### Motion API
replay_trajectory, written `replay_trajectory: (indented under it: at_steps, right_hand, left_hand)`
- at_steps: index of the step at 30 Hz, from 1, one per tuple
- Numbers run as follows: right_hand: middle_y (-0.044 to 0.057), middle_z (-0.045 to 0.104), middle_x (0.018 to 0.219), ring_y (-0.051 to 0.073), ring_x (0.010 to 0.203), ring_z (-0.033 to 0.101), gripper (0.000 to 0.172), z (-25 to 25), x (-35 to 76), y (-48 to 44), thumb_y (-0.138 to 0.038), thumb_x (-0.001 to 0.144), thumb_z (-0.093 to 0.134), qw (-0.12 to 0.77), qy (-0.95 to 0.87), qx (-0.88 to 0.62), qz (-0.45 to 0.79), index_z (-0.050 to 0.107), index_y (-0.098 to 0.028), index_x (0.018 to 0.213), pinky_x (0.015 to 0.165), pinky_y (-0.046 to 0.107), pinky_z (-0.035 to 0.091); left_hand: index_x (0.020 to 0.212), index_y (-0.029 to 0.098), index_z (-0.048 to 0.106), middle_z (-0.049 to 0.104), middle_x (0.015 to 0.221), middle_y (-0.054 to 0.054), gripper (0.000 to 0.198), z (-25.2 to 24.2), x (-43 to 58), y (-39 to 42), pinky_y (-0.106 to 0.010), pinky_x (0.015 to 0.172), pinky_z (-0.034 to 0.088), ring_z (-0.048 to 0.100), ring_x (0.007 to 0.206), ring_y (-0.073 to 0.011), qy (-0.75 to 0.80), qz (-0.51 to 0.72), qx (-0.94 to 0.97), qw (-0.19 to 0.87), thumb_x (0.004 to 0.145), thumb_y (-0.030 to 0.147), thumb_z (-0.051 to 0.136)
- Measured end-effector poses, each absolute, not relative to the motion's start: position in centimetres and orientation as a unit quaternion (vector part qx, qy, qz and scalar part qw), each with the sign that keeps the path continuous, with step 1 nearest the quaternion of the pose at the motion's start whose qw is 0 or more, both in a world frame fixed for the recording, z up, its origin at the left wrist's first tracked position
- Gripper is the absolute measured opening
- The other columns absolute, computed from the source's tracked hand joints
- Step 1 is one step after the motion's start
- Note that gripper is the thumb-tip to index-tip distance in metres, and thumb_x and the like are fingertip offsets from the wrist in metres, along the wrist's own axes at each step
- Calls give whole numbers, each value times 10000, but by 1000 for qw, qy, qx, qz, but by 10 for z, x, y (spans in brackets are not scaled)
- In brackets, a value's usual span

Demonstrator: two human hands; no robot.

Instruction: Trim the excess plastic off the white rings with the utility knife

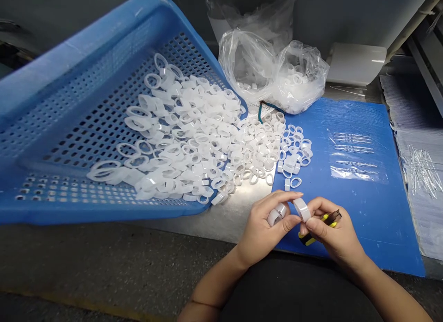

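Head view: two bare hands work over the near edge of a blue mat (367,225), beside a spread of loose white rings.
Left hand (258,229): thumb and fingertips pinch a white ring (302,210); tucked rings (277,215), seemingly two, sit in the curl of the same hand.
Right hand (332,232): fingers closed around a yellow-and-black cutter (306,239), its dark end pointing up and away, while thumb and forefinger meet the pinched ring's right side.
Pinched ring: between the two hands, raised above the mat; whether its edge is trimmed is too small to tell.
Basket rings (194,137): a large heap in the tilted blue basket (51,75), spilling over its low side.
Table rings (256,149): crowded on the metal table (238,213), next to the basket's mouth.
Mat rings (294,151): a smaller cluster on the mat's left part.
Clear bags (301,82): behind the heap, with white pieces inside at least one.
Progress: one ring appears to be in work, probably with many left, judging by the heap; which group counts as finished cannot be told, so the share done stays uncertain.
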State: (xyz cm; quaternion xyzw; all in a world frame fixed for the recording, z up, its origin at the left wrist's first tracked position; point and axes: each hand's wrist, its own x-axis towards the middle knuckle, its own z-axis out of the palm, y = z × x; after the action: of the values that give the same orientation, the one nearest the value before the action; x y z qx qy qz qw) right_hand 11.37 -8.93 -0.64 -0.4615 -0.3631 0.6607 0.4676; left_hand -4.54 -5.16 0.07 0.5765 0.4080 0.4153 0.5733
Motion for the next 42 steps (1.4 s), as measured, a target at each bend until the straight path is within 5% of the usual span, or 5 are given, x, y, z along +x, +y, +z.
replay_trajectory:
  at_steps: [6, 15, 24, 35, 42]
  right_hand:
    - [-1, 635, 592, 122, 525, 541, 284, -4, 116, -89, -455, 803, 710, 459, -372, -453, 668, 639, -179, 800, 498, 226, 407]
    - [-51, 487, 530, 83, 443, 365, 401, 4, 118, -81, -572, 856, 585, 427, -416, -469, 652, 542, -184, 765, 427, 212, 295]
    - [18, 642, 787, 119, 595, 526, 330, 16, 122, -78, -512, 851, 626, 350, -470, -467, 663, 530, -205, 923, 539, 234, 383]
    - [-46, 490, 537, 103, 487, 409, 393, 9, 116, -78, -517, 920, 514, 403, -479, -484, 612, 474, -202, 689, 485, 226, 323]
    - [-55, 446, 461, 85, 408, 309, 481, -3, 115, -76, -563, 937, 441, 413, -428, -477, 647, 477, -195, 629, 425, 221, 261]
  left_hand:
    - [881, 212, 762, 729, 856, -61, 130, 2, -45, -47, -262, 748, 492, 650, 806, -190, 373, 452, 535, 608, 786, 150, 699]
    - [818, 215, 777, 735, 766, -60, 207, -1, -44, -50, -270, 690, 495, 668, 725, -183, 348, 485, 551, 583, 727, 36, 724]
    - [770, 224, 764, 719, 746, -41, 136, -7, -41, -52, -261, 689, 481, 646, 710, -166, 398, 521, 499, 567, 715, 101, 767]
    - [819, 259, 775, 755, 762, -41, 286, -12, -40, -54, -277, 685, 512, 685, 717, -179, 357, 516, 576, 524, 698, 4, 731]
    - [765, 242, 760, 747, 754, -39, 175, -14, -36, -55, -285, 693, 500, 665, 696, -174, 377, 515, 521, 567, 697, 82, 775]
